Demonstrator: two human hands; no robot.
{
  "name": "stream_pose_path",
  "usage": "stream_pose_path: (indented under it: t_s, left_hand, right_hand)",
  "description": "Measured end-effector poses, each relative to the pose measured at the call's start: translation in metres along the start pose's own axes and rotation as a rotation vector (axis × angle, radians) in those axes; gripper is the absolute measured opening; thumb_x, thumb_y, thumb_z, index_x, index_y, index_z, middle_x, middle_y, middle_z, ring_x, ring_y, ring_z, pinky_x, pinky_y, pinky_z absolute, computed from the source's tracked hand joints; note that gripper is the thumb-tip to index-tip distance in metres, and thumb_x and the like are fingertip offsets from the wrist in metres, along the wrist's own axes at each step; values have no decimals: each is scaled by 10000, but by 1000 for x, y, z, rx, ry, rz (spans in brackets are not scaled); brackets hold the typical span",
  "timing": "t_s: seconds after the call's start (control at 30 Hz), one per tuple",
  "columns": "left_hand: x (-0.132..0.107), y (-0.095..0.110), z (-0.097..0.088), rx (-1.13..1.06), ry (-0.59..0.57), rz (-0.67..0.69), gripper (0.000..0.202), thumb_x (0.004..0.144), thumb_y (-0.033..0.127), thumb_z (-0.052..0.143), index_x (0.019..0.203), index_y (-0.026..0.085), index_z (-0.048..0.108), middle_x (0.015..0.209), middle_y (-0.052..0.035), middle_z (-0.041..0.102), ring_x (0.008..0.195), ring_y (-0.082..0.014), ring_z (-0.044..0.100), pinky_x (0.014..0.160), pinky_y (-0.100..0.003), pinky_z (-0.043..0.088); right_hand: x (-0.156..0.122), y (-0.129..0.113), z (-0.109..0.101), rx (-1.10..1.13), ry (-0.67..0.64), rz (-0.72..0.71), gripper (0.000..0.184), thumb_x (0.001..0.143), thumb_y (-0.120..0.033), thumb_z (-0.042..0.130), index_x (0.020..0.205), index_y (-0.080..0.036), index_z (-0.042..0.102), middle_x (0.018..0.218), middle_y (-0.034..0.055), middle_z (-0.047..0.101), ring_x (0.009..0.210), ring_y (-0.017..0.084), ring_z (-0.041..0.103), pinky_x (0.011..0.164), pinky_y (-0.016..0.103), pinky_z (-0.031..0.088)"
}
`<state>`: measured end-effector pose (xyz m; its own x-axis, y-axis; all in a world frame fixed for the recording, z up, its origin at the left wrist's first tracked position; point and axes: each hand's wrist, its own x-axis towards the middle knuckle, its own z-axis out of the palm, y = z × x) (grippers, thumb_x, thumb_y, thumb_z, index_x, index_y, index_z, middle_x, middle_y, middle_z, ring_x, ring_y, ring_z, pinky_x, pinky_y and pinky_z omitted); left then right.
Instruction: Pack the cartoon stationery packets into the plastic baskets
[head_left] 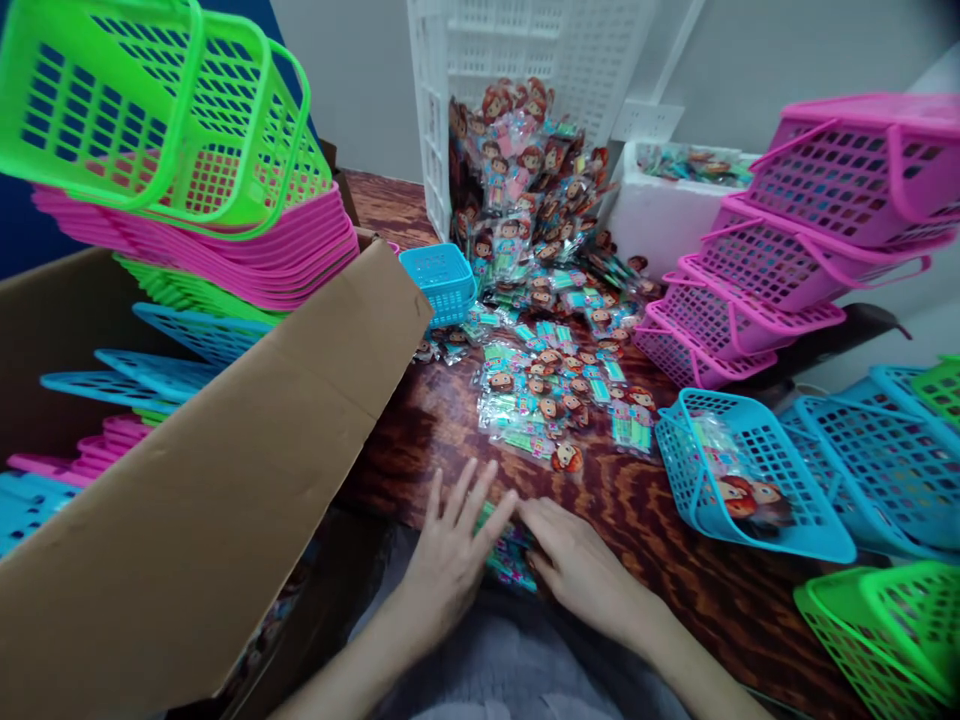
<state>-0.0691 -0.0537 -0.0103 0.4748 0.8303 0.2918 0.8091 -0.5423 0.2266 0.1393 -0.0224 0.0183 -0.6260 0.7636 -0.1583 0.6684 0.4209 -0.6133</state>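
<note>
My left hand [452,548] has its fingers stretched and spread, its thumb side against a small bunch of shiny green and purple packets [511,562] at the table's front edge. From the right, my right hand [583,568] curls its fingers round the other end of these packets, partly hiding them. Just beyond my hands lies a spread of clear-bagged packets with cartoon doll heads [541,385]. To the right stands a blue basket [806,535] with a few doll packets inside.
A cardboard box [300,430] with stacked green, pink and blue baskets fills the left. At the back, a white crate [433,130] spills doll packets. Stacked pink baskets [787,250], a white foam box [649,220] and a green basket [892,630] stand on the right.
</note>
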Motion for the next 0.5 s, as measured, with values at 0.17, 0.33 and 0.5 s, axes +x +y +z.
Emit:
stream_pose_path:
  t_s: [0.17,0.33,0.5]
  left_hand:
    - [23,-11,-3,-70,-325,99,646,768,62,496,1404,122,408,1176,-102,622,1117,-252,551,1165,-503,228]
    - [29,-10,-4,-108,-427,-9,315,824,86,481,1110,185,565,1093,-72,595,994,-249,515,945,-423,433]
    - [30,-5,-3,-96,-489,-83,418,774,118,557,1188,176,554,1142,-87,591,1020,-265,504,954,-432,414]
  right_hand:
    - [14,8,-32,194,-167,-4,379,819,-177,625,1195,-223,645,1194,53,686,1125,241,618,1006,363,461]
    - [81,29,-78,184,31,153,206,920,-281,544,1043,-191,683,1038,14,729,971,176,661,845,249,487]
    - [189,29,-100,-142,246,454,346,978,-362,436,1086,-129,669,1151,163,688,1082,260,612,890,339,442]
